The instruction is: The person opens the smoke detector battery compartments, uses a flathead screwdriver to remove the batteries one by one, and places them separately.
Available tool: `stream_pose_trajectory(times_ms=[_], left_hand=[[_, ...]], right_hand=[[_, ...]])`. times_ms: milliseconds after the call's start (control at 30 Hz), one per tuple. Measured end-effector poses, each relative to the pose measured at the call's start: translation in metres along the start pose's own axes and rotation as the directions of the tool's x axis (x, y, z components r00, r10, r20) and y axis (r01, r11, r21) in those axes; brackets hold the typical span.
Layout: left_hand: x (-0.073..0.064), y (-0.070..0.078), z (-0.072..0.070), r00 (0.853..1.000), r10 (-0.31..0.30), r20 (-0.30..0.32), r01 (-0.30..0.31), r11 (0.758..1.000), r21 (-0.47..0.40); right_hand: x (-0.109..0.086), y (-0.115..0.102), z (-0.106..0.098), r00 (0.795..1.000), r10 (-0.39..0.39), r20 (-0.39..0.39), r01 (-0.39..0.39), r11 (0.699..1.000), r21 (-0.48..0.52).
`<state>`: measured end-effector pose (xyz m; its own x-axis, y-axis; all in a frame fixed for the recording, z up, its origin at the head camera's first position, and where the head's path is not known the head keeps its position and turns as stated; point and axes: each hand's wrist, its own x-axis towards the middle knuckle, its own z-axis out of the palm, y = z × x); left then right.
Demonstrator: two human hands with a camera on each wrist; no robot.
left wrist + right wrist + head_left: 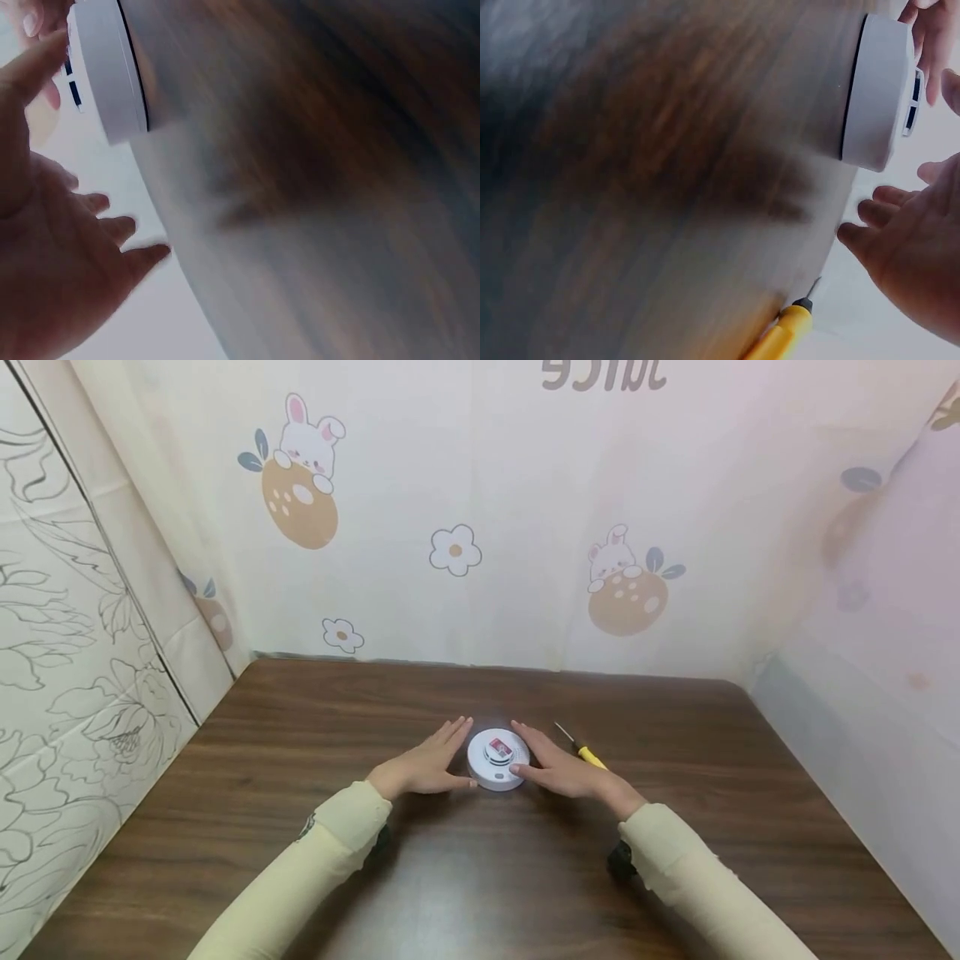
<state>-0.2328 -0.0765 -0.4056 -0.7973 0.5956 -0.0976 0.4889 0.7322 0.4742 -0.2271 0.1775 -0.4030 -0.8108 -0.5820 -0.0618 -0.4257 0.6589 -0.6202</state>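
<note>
A round white smoke detector [498, 779] with a red label on its raised top lies flat on the brown wooden table. To its left is my left hand [429, 763], fingers straight and thumb apart, the thumb tip close to the detector's near edge. My right hand [562, 768] is on the other side with fingers extended, its thumb over the detector's rim; whether it touches is hard to tell. Both wrist views show the detector's white side wall [112, 75] beside spread fingers. Behind the right hand lies a yellow screwdriver [784, 334], its handle partly hidden by that hand in the head view.
The wooden table [315, 710] reaches back to a pale curtain [525, 593] printed with rabbits and flowers. Another sheet with line-drawn flowers [67, 693] hangs along the left, and pale cloth [862, 710] borders the right side.
</note>
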Motion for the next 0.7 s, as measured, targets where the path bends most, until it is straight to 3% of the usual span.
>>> stream_pose_trajectory(times_ms=[200,333,500,700], left_hand=[[0.011,0.003,0.006,0.996,0.085,0.001,-0.085,0.989,-0.120],[0.016,0.006,0.009,0.995,0.098,0.007,-0.096,0.984,-0.148],[0.020,0.009,0.013,0.996,0.091,-0.005,-0.091,0.988,-0.124],[0.024,0.010,0.015,0.995,0.081,-0.065,-0.086,0.993,-0.083]], right_hand=[[0.002,0.002,0.004,0.999,0.010,0.038,-0.010,1.000,0.012],[0.004,0.002,0.005,0.999,-0.007,0.049,0.008,1.000,-0.014],[0.004,0.000,0.005,0.999,-0.034,0.035,0.036,0.999,-0.036],[0.005,-0.003,0.005,1.000,0.005,0.024,-0.005,0.999,-0.036]])
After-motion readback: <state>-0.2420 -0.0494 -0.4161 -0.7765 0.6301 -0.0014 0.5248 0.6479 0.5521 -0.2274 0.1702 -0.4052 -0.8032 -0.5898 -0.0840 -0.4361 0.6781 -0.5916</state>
